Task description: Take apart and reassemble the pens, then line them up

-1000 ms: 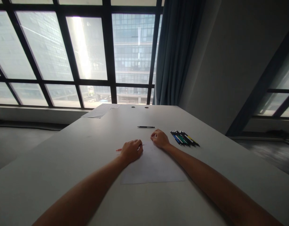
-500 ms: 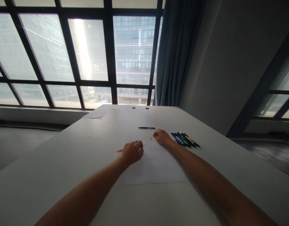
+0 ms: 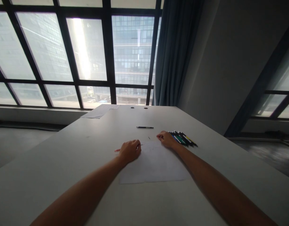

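My left hand [image 3: 130, 150] is closed around a slim pen [image 3: 117, 150] with a reddish end poking out on the left; its thin dark tip shows to the right of the fingers. That hand rests at the left edge of a white sheet of paper [image 3: 156, 166]. Just beyond the sheet's top edge lies a tiny slender piece [image 3: 149, 137], too small to name. My right hand [image 3: 167, 139] sits to its right, fingertips pinched together; whatever they hold, if anything, is too small to make out. A row of dark pens with coloured labels [image 3: 183, 139] lies right beside this hand.
A single black pen [image 3: 145, 127] lies farther up the white table [image 3: 106, 131]. Papers [image 3: 97, 112] are at the far left corner, and two round dark holes [image 3: 139, 108] sit near the far edge. Windows and a blue curtain [image 3: 170, 56] stand behind.
My right hand has moved a little to the right, away from the tiny piece and closer to the row of pens. My left hand keeps its hold on the slim pen. The view has shifted slightly.
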Demonstrator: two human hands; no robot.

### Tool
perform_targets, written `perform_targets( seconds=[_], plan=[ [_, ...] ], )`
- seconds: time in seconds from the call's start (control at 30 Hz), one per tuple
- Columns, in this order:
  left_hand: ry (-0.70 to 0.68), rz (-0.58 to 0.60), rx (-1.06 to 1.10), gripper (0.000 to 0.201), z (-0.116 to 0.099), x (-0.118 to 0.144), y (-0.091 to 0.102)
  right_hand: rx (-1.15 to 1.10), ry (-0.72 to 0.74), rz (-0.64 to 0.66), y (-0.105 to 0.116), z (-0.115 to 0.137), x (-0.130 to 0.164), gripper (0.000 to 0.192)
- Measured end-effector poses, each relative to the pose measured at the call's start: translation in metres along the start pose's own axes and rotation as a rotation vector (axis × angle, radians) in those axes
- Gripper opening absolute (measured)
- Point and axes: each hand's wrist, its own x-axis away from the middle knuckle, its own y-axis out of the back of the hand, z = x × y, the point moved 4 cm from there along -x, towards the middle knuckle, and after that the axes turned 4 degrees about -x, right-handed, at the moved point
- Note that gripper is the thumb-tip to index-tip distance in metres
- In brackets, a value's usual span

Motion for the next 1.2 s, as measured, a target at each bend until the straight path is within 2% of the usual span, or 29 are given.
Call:
perform_targets(
  seconds=[0.17,0.27,0.5,0.7,1.07,1.2],
  plan=[
    [0.021,0.011,0.003,0.022,0.001,0.0,0.001,0.034,0.12,0.03,0.004,0.009,0.004,0.016],
    [0.029,0.021,0.01,0.023,0.0,0.0,0.003,0.061,0.136,0.008,0.004,0.015,0.005,0.017],
    [0.025,0.022,0.012,0.023,-0.002,0.001,0.004,-0.061,0.092,-0.133,0.001,0.018,0.0,0.017],
    [0.016,0.007,0.0,0.022,0.001,-0.001,-0.002,-0.114,-0.099,-0.136,-0.003,0.003,0.001,0.011],
    [0.014,0.008,0.005,0.022,0.001,-0.001,0.0,-0.106,-0.083,-0.077,-0.002,-0.003,0.003,0.012],
    [0.004,0.0,-0.003,0.023,0.001,-0.001,-0.001,-0.029,-0.034,-0.173,0.007,0.009,0.004,0.02]
  ],
)
